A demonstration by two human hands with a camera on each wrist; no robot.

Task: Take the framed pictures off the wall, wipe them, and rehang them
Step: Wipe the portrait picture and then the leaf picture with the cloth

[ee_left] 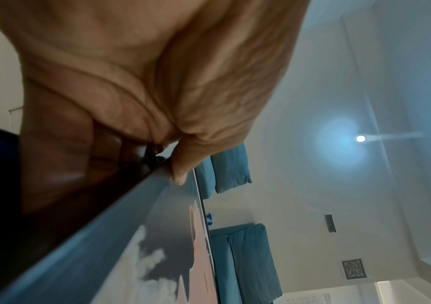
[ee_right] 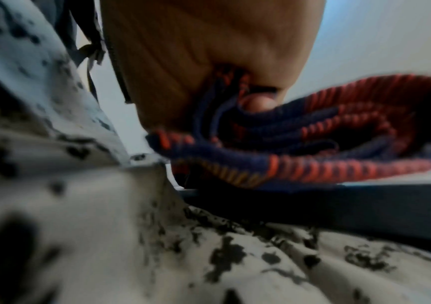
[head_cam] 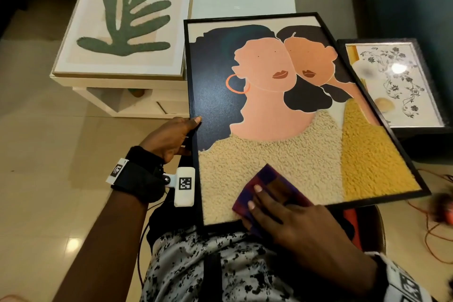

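Grips the framed picture (head_cam: 269, 117) with the left hand (head_cam: 169, 140) (thumb on top); holds the cloth (head_cam: 277, 179) under the palm-down right hand (head_cam: 294, 223).

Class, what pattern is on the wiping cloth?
Woven cloth: navy with red-orange stripes; right wrist view.

The left hand (ee_left: 131, 72) grips the near edge of the framed picture (ee_left: 121, 257), thumb (ee_left: 183, 164) on its front; blue cushions (ee_left: 245, 257) lie far behind.
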